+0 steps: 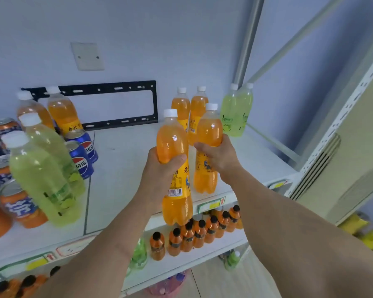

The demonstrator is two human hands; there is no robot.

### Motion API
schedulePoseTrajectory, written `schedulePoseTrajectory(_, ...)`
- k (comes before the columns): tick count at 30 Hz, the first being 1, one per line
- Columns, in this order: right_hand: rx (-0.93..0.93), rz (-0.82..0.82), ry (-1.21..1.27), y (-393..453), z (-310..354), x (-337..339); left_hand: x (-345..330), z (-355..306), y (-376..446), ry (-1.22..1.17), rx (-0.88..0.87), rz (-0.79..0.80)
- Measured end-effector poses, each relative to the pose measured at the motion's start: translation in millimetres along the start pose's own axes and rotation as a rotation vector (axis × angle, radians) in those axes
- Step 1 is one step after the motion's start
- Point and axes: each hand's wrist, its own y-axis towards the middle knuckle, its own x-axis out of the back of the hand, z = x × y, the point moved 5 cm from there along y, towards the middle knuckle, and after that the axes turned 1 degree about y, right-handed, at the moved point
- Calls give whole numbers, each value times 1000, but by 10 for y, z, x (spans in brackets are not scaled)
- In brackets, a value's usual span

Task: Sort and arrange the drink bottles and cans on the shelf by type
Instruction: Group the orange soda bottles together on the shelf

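Note:
My left hand [162,171] grips an orange soda bottle [173,143] by its middle, held in the air in front of the white top shelf [125,160]. My right hand [219,155] wraps around a second orange bottle [209,130] that stands near the shelf's front edge. Two more orange bottles [188,110] stand behind, with two green bottles [236,112] to their right. At the left are two green bottles [41,168], two orange bottles [60,112], blue Pepsi cans [82,155] and orange cans [19,205].
A lower shelf [181,261] carries small orange bottles with black caps [200,231] and green bottles [139,252]. A black metal bracket [108,104] leans on the wall behind the top shelf. A perforated shelf upright [340,117] rises on the right.

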Motion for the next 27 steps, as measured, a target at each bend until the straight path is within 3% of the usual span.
schedulePoseTrajectory(6, 62, 29, -48, 592, -97, 14, -237, -52, 393, 43, -45, -76)
schedulePoseTrajectory(14, 86, 131, -45, 1261, -180, 93, -472, -89, 667, 105, -56, -303)
schedulePoseTrajectory(27, 144, 237, -37, 1431, -278, 79, -651, 27, 943, 210, -89, -425)
